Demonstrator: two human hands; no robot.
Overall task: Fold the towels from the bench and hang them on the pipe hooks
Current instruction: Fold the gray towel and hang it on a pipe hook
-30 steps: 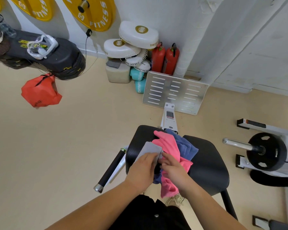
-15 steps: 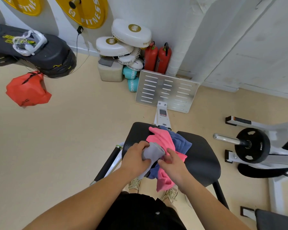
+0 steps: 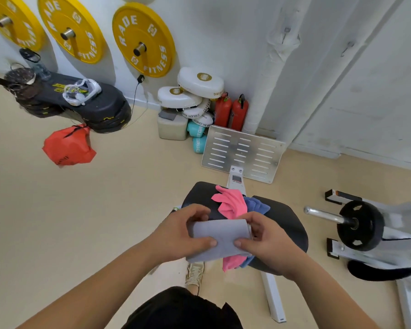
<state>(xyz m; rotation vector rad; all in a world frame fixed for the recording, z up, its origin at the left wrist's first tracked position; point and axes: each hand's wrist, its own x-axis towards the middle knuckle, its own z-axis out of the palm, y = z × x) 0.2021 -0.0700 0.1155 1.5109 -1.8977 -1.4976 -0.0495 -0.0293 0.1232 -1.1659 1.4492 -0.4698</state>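
Pinching the folded grey towel (image 3: 220, 236) by both ends in the curled fingers (image 3: 205, 242) of left hand (image 3: 176, 236) and right hand (image 3: 268, 243), pink towel (image 3: 230, 205) heaped on the table (image 3: 291, 224) just beyond and beneath them; possibly risking the fold slipping open through a loosening thumb, or snagging that heap.

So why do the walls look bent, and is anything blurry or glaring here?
Head view: the wide-angle lens bows the white pipe and the wall lines. Head view: the light is soft and even, with no harsh glare. Head view: the grey towel held by the left hand and right hand looks sharp, while the black weight plate looks slightly smeared.
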